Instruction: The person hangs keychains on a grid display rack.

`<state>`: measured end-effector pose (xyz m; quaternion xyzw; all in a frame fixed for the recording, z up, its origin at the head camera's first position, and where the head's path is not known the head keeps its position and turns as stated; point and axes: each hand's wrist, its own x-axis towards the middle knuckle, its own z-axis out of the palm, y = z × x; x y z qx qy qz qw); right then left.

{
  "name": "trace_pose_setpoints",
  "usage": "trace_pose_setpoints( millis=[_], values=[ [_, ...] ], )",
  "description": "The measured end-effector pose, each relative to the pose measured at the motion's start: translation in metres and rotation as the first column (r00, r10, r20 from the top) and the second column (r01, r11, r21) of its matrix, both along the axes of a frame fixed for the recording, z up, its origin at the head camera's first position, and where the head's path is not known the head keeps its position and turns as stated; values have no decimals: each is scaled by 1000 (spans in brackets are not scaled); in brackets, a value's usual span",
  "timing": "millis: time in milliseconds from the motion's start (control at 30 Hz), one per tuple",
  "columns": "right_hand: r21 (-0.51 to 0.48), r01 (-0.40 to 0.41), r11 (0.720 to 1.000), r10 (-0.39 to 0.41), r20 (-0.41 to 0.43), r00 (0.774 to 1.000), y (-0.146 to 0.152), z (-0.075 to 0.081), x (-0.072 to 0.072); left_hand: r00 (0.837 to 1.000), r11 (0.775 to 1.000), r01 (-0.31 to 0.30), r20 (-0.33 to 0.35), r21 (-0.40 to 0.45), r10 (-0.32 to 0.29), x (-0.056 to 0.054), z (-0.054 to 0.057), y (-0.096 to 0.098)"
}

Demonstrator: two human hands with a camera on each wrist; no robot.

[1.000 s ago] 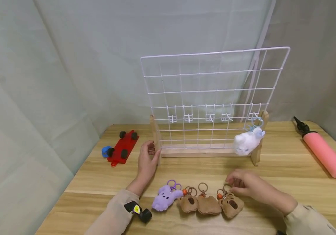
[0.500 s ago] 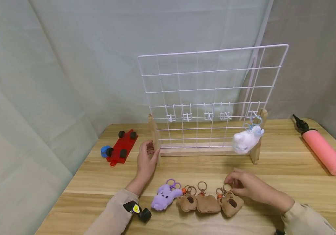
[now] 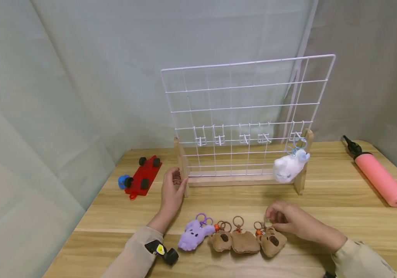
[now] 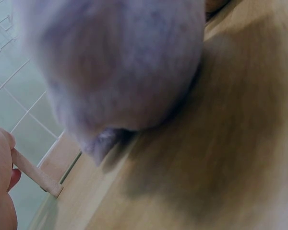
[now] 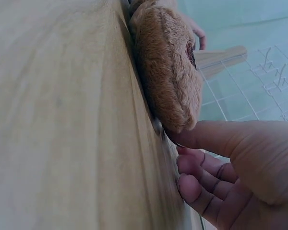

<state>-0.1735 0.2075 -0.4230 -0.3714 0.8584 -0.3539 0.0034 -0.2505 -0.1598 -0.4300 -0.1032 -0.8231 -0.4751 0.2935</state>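
Note:
In the head view, my left hand (image 3: 172, 193) holds the left wooden leg (image 3: 181, 160) of a white wire grid rack, thumb in front and fingers behind. My right hand (image 3: 290, 217) is at the rightmost brown bear plush keychain (image 3: 272, 244), thumb and fingers curled at its key ring; the fingertips partly hide the ring. From the right wrist view, the thumb touches the bear's plush (image 5: 165, 72) edge and the fingertips are close to the table. Two more brown plush keychains (image 3: 245, 242) and a purple plush keychain (image 3: 194, 234) lie in a row to its left.
A white plush keychain (image 3: 289, 166) hangs from the rightmost of several white hooks (image 3: 244, 139) on the grid. At the left lies a red toy car chassis (image 3: 144, 175) with black wheels, beside a small blue piece (image 3: 123, 181). A pink hand pump (image 3: 382, 179) lies far right.
My right fingers have closed in on the bear keychain's ring, which now shows less. The left hand stays on the rack leg. The head view has shifted slightly.

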Motion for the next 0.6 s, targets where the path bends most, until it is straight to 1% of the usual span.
trace_pose_setpoints(
  millis=[200,300,467,600],
  values=[
    [-46,-9,999,14,132,991,3,3,2,1000,1000,0,-12,-5,0,0,-1,0],
    [-64,-13,998,22,155,988,4,7,3,1000,1000,4,-25,-3,-4,0,0,0],
    [-92,-28,995,42,146,988,6,16,4,1000,1000,0,-27,-5,0,0,1,1],
    [-80,-14,997,22,90,996,8,24,5,1000,1000,-5,-20,-2,5,1,1,1]
  ],
)
